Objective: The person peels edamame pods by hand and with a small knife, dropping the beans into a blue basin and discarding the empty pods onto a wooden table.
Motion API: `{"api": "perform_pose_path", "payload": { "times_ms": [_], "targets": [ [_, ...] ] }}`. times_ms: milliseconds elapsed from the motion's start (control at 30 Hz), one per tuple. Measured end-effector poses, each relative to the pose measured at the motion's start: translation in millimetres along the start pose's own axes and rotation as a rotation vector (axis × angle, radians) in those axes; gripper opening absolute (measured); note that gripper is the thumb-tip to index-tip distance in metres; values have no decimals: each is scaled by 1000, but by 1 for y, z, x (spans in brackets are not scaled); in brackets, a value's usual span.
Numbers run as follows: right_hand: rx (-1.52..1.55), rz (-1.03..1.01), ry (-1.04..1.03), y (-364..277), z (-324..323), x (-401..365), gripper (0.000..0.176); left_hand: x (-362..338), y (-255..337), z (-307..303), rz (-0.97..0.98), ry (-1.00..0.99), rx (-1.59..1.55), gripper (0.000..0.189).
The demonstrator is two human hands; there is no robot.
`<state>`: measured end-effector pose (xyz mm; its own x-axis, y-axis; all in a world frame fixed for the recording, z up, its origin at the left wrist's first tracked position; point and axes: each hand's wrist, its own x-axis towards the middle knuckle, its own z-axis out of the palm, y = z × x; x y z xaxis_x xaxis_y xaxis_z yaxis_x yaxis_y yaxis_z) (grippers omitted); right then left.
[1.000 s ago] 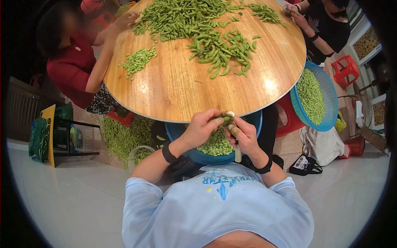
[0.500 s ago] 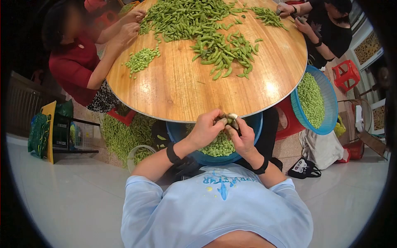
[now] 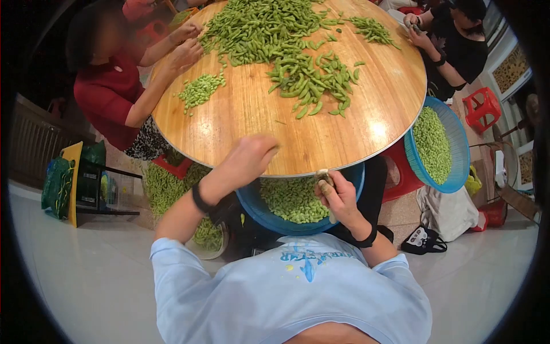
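My left hand (image 3: 247, 159) is over the near edge of the round wooden table (image 3: 223, 123), its fingertips smeared by motion; whether they hold anything does not show. My right hand (image 3: 339, 198) is closed above the right side of a blue basin (image 3: 252, 200). Something pale-tipped and brownish (image 3: 323, 179) shows at its thumb and forefinger, too small to name. Shelled green beans (image 3: 295, 200) fill much of the basin below. Farther up the table lies a loose group of edamame pods (image 3: 312, 83), spreading from a large heap (image 3: 263, 28).
Across at left, a person in red (image 3: 109, 97) works beside a small pile of shelled beans (image 3: 200, 90). Another person in black (image 3: 458, 46) sits at right near more pods (image 3: 372, 30). A blue basket of beans (image 3: 432, 146) stands at right; a pod-filled bucket (image 3: 209, 238) is at lower left.
My hands were together over the basin and have parted. The left moved left and forward over the table edge; the right moved slightly down and right. More of the basin shows.
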<state>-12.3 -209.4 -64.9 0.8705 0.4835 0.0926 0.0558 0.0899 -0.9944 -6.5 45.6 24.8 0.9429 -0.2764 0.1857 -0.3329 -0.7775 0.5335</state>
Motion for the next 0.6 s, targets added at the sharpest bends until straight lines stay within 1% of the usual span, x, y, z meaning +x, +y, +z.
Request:
{"api": "perform_pose_path", "payload": {
  "times_ms": [67, 133, 167, 200, 233, 300, 367, 400, 433, 467, 567, 600],
  "targets": [
    [9, 10, -12, -2, 1, 1, 19, 45, -18, 28, 93, 121, 7, 15],
    [25, -1, -13, -7, 0, 1, 18, 78, -24, 39, 165, 151, 121, 12],
    [26, 22, 0, -7, -2, 0, 19, 87, -30, 40, 165, 152, 119, 12],
    [24, 21, 1, -6, -4, -1, 19, 97, -36, 40, 209, 79, 164, 15],
    [49, 18, 20, -5, -5, -2, 19, 102, -40, 42, 253, 3, 209, 17],
    [78, 19, 42, -3, -8, -5, 19, 103, -47, 47, 286, 9, 250, 17],
    [157, 76, 51, -2, -8, -6, 21, 103, -51, 52, 322, 15, 296, 16],
    [160, 71, 52, -3, -7, -4, 21, 103, -52, 54, 343, 68, 271, 16],
    [231, 41, 51, -5, -6, -1, 23, 103, -53, 55, 367, 122, 246, 17],
    [300, 9, 51, -6, -5, 1, 24, 103, -55, 55, 373, 123, 252, 17],
    [370, 21, 87, -9, -4, 11, 28, 102, -56, 58, 395, 82, 474, 13],
    [314, 12, 77, -11, -5, 13, 30, 100, -54, 60, 381, 54, 530, 13]
  ]
}}
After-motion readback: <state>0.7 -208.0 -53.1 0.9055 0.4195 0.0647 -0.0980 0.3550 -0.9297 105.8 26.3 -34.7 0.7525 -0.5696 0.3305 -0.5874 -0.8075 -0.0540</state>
